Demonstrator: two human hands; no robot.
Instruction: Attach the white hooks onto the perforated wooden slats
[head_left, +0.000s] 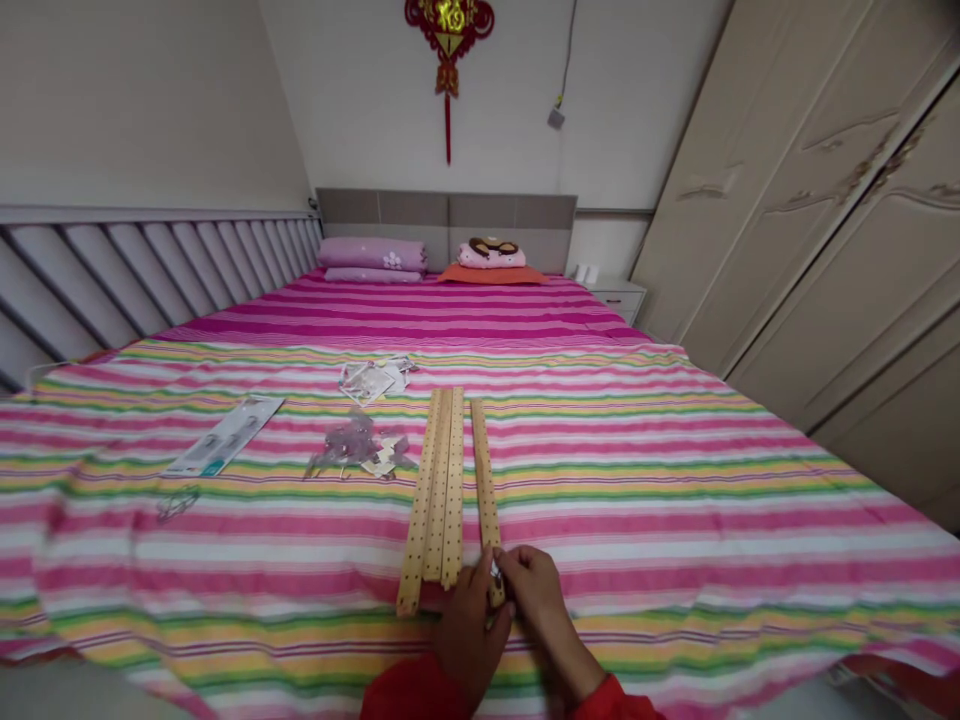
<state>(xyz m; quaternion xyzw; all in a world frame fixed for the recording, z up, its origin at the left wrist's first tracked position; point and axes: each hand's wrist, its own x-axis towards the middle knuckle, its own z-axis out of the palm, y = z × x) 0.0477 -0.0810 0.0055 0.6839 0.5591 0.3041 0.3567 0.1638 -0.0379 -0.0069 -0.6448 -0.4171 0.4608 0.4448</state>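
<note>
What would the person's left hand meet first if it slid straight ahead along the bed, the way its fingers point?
Probably the lone perforated wooden slat, whose near end the left hand already touches beside the right hand; depth is hard to judge.

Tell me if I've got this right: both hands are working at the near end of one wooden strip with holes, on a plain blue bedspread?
Not quite. In the head view the bedspread is striped pink, yellow and green, not plain blue. The left hand and right hand do meet at the near end of the wooden strip.

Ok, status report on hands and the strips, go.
Both hands, left hand and right hand, pinch the right wooden strip near end. Other strips alongside. Plastic bags left.
</note>
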